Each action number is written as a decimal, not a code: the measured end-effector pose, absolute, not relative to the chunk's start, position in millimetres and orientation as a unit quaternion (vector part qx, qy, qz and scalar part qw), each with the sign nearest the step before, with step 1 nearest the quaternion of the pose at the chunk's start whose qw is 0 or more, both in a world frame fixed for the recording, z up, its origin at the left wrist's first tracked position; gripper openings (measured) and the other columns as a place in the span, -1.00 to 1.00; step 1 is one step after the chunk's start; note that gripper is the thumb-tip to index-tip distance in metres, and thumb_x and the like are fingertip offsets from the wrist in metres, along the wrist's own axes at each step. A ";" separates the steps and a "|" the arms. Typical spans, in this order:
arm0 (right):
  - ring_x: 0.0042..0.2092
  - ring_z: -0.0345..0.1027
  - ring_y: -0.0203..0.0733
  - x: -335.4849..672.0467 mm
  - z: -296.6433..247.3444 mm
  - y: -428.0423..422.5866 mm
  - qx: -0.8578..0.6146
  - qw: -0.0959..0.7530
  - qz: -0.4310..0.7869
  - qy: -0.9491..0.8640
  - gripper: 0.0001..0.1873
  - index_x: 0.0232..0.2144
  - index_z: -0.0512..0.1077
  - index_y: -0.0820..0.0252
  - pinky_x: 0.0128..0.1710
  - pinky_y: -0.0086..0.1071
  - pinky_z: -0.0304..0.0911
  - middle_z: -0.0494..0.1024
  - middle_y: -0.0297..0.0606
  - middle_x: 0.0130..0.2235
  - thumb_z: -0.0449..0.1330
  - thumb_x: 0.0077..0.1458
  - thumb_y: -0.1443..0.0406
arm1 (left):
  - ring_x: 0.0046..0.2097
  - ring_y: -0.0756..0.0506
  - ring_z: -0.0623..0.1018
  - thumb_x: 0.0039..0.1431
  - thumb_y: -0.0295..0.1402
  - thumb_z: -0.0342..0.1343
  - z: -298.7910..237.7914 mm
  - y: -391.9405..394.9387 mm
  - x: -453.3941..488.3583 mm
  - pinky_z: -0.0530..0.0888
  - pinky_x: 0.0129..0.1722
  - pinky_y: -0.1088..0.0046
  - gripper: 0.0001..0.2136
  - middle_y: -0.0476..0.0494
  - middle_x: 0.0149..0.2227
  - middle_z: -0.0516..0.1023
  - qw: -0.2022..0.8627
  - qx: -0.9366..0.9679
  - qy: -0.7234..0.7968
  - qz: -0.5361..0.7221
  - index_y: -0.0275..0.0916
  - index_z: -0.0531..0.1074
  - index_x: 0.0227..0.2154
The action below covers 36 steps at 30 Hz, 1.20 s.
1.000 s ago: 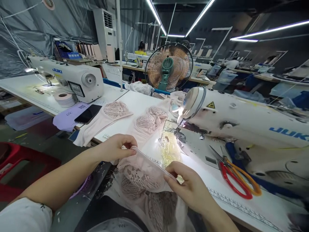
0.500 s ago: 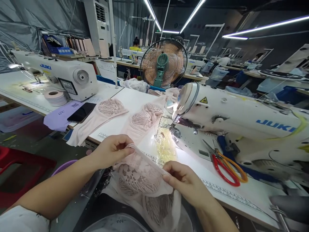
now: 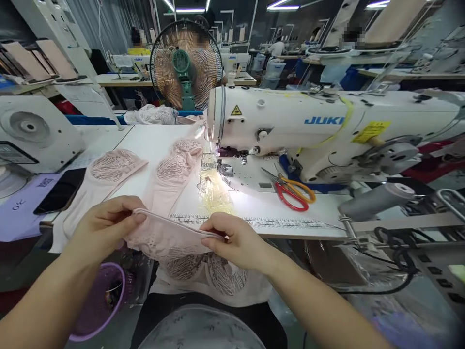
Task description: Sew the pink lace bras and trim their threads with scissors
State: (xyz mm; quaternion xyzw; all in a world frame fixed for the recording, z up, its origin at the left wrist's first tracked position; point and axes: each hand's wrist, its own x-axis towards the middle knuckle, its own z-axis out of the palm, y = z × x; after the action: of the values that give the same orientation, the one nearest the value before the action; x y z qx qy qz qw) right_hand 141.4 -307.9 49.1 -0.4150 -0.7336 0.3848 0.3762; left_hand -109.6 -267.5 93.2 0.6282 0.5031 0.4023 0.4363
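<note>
A pale pink lace bra (image 3: 170, 242) is stretched between both hands, its upper edge drawn nearly straight. My left hand (image 3: 109, 225) pinches one end of that edge between thumb and fingers. At the other end, my right hand (image 3: 232, 240) pinches the same edge. The bra's lower part, with lace cups, hangs over my lap; whether it is all one piece I cannot tell. Beyond my hands, another pink lace bra (image 3: 170, 179) lies beside the needle area of the sewing machine (image 3: 276, 114). A further pink lace piece (image 3: 116, 167) rests to the left.
Red- and orange-handled scissors (image 3: 294, 191) lie on the machine bed's right. A black phone (image 3: 60, 191) sits on purple paper (image 3: 22, 208) at left. Below is a purple basket (image 3: 121, 295). A grey thread cone (image 3: 378, 198) lies at right; a fan (image 3: 185, 68) stands behind the table.
The view has swung to the right, so the table's things appear further left. Both hands still grip the bra edge, which now lies flatter and hides more of the cup lace.
</note>
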 end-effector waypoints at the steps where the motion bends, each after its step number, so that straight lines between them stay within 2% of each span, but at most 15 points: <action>1: -0.38 0.23 -0.31 141.8 47.8 -308.0 -0.412 0.386 0.370 -0.738 -0.91 -0.36 0.44 0.21 -0.34 -0.40 0.19 0.36 -0.35 -0.43 0.15 0.01 0.38 | -0.60 0.09 0.26 -0.03 -0.33 0.21 94.8 -267.9 -107.9 0.14 -0.65 0.59 -0.90 0.08 -0.60 0.35 0.437 0.626 0.507 0.401 -0.21 0.43 -0.51; 8: -0.38 0.26 -0.31 143.5 40.0 -307.5 -0.400 0.441 0.378 -0.709 -0.87 -0.33 0.47 0.21 -0.43 -0.44 0.20 0.38 -0.25 -0.30 0.17 0.00 0.37 | -0.53 0.06 0.31 -0.04 -0.30 0.23 95.1 -261.7 -101.5 0.18 -0.64 0.57 -0.88 0.03 -0.51 0.37 0.437 0.626 0.497 0.413 -0.20 0.43 -0.54; 12: -0.34 0.27 -0.28 144.8 39.3 -304.4 -0.409 0.438 0.407 -0.689 -0.91 -0.38 0.48 0.21 -0.35 -0.39 0.19 0.38 -0.28 -0.35 0.18 -0.01 0.37 | -0.44 0.03 0.35 -0.07 -0.36 0.27 91.8 -254.7 -99.6 0.26 -0.53 0.53 -0.91 0.02 -0.46 0.39 0.452 0.646 0.443 0.426 -0.19 0.46 -0.55; 17: -0.34 0.23 -0.27 147.4 37.7 -299.1 -0.408 0.430 0.511 -0.623 -0.85 -0.40 0.47 0.22 -0.31 -0.37 0.14 0.35 -0.32 -0.37 0.23 -0.06 0.25 | -0.47 0.04 0.34 -0.13 -0.38 0.30 92.2 -249.2 -93.3 0.26 -0.53 0.52 -0.89 0.03 -0.47 0.37 0.488 0.613 0.442 0.437 -0.20 0.45 -0.55; 23: -0.43 0.19 -0.32 148.0 21.4 -294.5 -0.400 0.405 0.643 -0.512 -0.65 -0.42 0.41 0.22 -0.40 -0.43 0.10 0.34 -0.39 -0.47 0.28 -0.10 0.06 | -0.50 0.04 0.30 -0.06 -0.24 0.22 87.7 -236.0 -80.5 0.26 -0.53 0.53 -0.80 0.02 -0.54 0.33 0.446 0.670 0.439 0.399 -0.26 0.38 -0.53; 27: -0.45 0.16 -0.33 150.8 9.3 -286.8 -0.434 0.397 0.594 -0.549 -0.60 -0.41 0.40 0.22 -0.44 -0.44 0.09 0.33 -0.38 -0.49 0.23 -0.05 -0.02 | -0.58 0.09 0.21 -0.08 -0.19 0.18 83.8 -221.8 -69.0 0.15 -0.59 0.57 -0.76 0.09 -0.63 0.23 0.459 0.681 0.438 0.366 -0.27 0.33 -0.56; 32: -0.41 0.21 -0.27 155.1 7.3 -278.4 -0.489 0.366 0.504 -0.610 -0.66 -0.41 0.38 0.23 -0.40 -0.41 0.14 0.37 -0.34 -0.45 0.14 0.05 0.04 | -0.62 0.10 0.12 -0.10 -0.21 0.15 74.7 -199.4 -56.7 0.05 -0.62 0.57 -0.78 0.14 -0.67 0.16 0.487 0.662 0.460 0.336 -0.25 0.29 -0.57; 36: -0.44 0.23 -0.26 158.7 4.4 -273.0 -0.548 0.341 0.399 -0.652 -0.73 -0.21 0.39 0.20 -0.42 -0.39 0.18 0.41 -0.34 -0.42 0.10 0.09 0.17 | -0.62 0.10 0.10 -0.10 -0.27 0.15 63.9 -172.3 -50.1 0.02 -0.62 0.56 -0.82 0.15 -0.66 0.16 0.493 0.664 0.461 0.323 -0.25 0.31 -0.59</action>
State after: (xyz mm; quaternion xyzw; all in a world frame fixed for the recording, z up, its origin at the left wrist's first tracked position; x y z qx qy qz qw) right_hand 158.7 -273.0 4.4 -0.5478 -0.6515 0.3993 0.3405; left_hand -50.1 -172.3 63.9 0.6636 0.4606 0.3228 0.4932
